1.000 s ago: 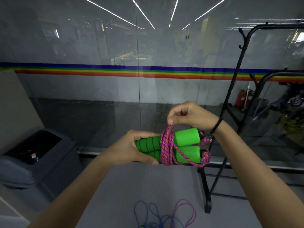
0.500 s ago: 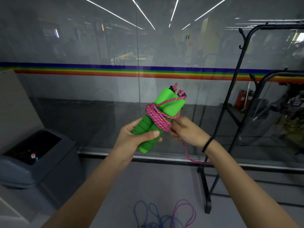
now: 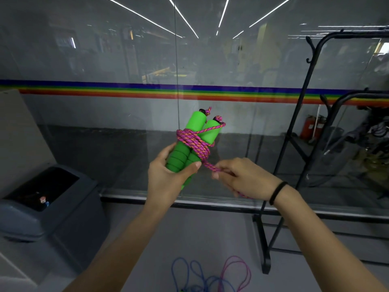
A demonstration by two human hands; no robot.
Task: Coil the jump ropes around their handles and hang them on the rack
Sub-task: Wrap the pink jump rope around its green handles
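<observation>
Left hand clamps my green handles, tilted, rope coiled mid-length; right hand pinches the tail taut | risk: slack lets coils slide off the handle tops | rack at right, well apart; more ropes on grey floor below; glass wall ahead.

bin at left, rack at right, loose ropes on floor between them.
</observation>
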